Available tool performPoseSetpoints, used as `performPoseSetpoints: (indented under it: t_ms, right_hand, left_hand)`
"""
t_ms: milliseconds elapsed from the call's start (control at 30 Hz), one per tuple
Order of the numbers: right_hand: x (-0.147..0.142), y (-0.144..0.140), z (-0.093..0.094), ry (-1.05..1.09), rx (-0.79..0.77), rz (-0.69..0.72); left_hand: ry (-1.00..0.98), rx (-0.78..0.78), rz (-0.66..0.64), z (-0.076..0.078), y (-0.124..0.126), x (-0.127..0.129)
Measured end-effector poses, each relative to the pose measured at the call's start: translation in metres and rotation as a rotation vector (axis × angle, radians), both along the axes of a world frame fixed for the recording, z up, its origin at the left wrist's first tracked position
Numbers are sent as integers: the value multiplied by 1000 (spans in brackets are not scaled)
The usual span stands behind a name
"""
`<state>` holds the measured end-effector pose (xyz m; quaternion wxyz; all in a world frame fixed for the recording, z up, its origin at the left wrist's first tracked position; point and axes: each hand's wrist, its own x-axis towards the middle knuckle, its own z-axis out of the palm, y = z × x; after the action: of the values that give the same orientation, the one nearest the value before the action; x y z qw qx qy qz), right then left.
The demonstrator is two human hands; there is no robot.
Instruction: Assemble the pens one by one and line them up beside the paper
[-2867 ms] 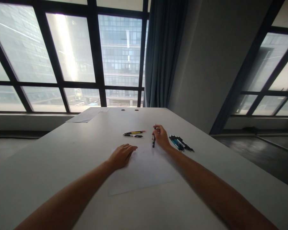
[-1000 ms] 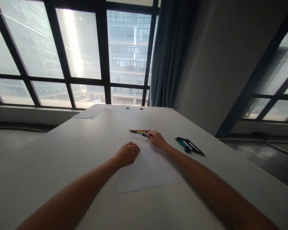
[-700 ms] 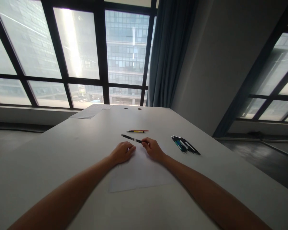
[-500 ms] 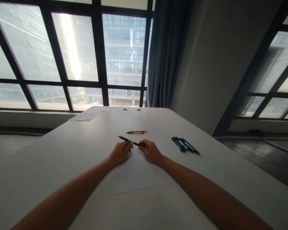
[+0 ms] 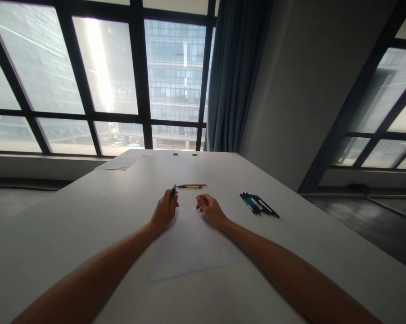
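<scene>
Your left hand was closed around a dark pen, its fingers wrapped about the lower barrel so that only the upper end stood out above the knuckles, tilted up and slightly away from you. That hand rested at the far left corner of the sheet of paper, which lay flat on the white table between your forearms. Your right hand sat just beside it at the sheet's far edge, fingers loosely curled and gripping nothing I could make out (something small might have been tucked in the palm; it was too small to tell).

I judge you had the pen in hand but not yet set to work: no part of it touched the paper. Using it there would call for turning the working end down and keeping the sheet pinned with the free hand.

A yellow-and-red pen lay just beyond your fingers, a bundle of dark pens well to the right, and loose papers at the far left corner.
</scene>
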<state>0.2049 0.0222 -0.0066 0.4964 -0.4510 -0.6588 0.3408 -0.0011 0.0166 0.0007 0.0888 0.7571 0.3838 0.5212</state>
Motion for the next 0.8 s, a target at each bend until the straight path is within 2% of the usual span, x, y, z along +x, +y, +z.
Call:
performPoseSetpoints:
  t_ms: [133, 267, 400, 567, 667, 800]
  right_hand:
    - [2, -1, 6, 96, 60, -40]
    - [3, -9, 11, 49, 157, 8]
    - [3, -15, 12, -212, 232, 37]
    - [5, -19, 14, -559, 310, -44]
    - [6, -19, 15, -632, 365, -68]
    - [7, -18, 14, -600, 453, -67]
  left_hand:
    - [343, 121, 12, 0, -3, -1]
    - [525, 180, 87, 1, -5, 0]
    - [566, 227, 104, 0, -4, 0]
    - [536, 268, 104, 0, -3, 0]
    - [510, 272, 107, 1, -4, 0]
    - [490, 241, 89, 2, -5, 0]
